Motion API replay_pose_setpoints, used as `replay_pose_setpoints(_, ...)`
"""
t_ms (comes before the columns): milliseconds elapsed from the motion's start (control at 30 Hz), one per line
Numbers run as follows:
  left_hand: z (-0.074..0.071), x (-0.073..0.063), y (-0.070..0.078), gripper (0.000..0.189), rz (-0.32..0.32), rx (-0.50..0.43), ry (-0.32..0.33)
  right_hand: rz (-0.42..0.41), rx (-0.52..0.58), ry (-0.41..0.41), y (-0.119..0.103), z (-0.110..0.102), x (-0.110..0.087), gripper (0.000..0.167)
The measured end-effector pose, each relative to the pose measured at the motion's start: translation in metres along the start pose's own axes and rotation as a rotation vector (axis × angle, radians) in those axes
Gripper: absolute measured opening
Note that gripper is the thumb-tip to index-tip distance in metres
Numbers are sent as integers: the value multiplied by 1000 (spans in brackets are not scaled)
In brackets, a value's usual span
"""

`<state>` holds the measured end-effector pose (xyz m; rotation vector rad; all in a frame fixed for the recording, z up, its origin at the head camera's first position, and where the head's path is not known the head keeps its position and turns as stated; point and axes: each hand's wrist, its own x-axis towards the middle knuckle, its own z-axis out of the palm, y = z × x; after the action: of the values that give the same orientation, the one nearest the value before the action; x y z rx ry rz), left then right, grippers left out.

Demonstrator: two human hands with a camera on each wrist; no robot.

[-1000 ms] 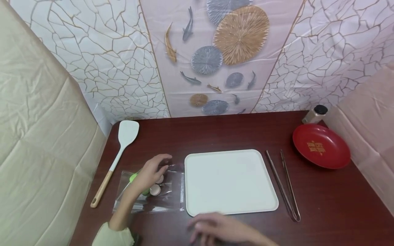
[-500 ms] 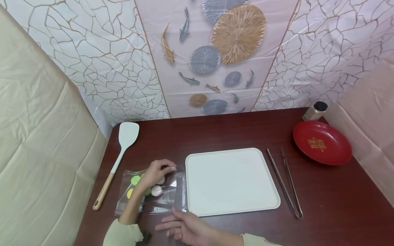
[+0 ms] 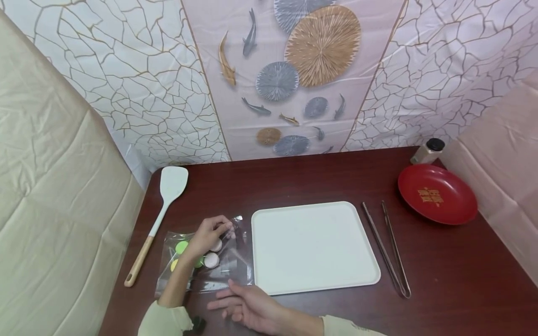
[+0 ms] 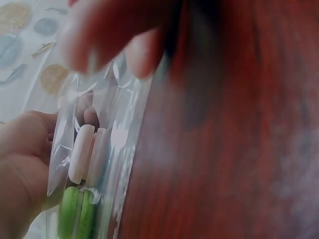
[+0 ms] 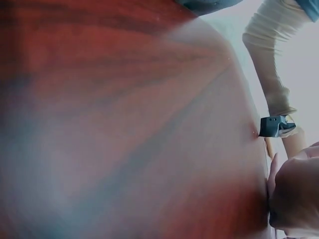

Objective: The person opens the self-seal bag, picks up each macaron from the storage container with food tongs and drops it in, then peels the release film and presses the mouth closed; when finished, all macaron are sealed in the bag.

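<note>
Several round macarons lie in a clear plastic bag point(image 3: 210, 283) on the table's left half: a pale pink one point(image 3: 211, 260), green ones point(image 3: 182, 247) and a yellow one point(image 3: 174, 265). My left hand point(image 3: 209, 237) reaches over the bag and pinches its far right corner, which is raised at the fingertips. In the left wrist view, this hand point(image 4: 22, 169) is beside the upright-edged pink macaron point(image 4: 82, 154) and green macaron point(image 4: 76, 214). My right hand point(image 3: 252, 308), fingers spread and pointing left, is at the bag's near right corner, holding nothing.
A white tray point(image 3: 315, 247) lies just right of the bag. Metal tongs point(image 3: 391, 252), a red plate point(image 3: 437, 193) and a black-lidded jar point(image 3: 428, 151) are farther right. A white spatula with a wooden handle point(image 3: 157, 221) lies left. Fabric walls enclose the table point(image 3: 294, 182).
My right hand has come left from below the tray to the bag's near corner, its fingers spreading. My left hand has taken the bag's far right corner, which now stands raised.
</note>
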<state>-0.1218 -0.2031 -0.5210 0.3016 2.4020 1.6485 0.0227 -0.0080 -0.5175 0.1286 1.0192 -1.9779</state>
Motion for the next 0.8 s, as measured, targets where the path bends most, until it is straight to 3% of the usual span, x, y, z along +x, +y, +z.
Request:
replay_pose_setpoints(367, -8, 1, 2, 21, -87, -192, 29, -14, -1, 26, 2, 4, 3, 50)
replay_pose_setpoints(600, -10, 0, 0, 18, -82, -232, 31, -25, -41, 55, 2, 5, 2, 55)
replay_pose_setpoints(800, -16, -7, -3, 20, -77, -303, 68, -90, -22, 84, 1, 12, 3, 53)
